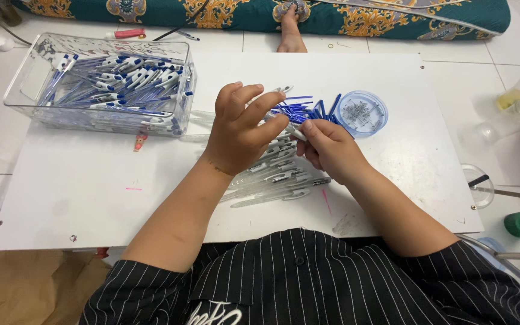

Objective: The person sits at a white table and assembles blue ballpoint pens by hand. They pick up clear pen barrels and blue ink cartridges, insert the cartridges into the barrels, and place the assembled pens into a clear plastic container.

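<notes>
We work at a white counter point(91, 198) on a tiled floor. Our left hand point(239, 129) and right hand point(326, 147) pinch one pen point(296, 133) together at center; a clear bin point(100, 84) stands far left.

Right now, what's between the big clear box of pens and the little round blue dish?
The person's left hand, and past it loose blue refills, lie between the clear box and blue dish in the head view.

Clear glossy plastic bin point(25, 96), matt white board point(79, 180)
</notes>
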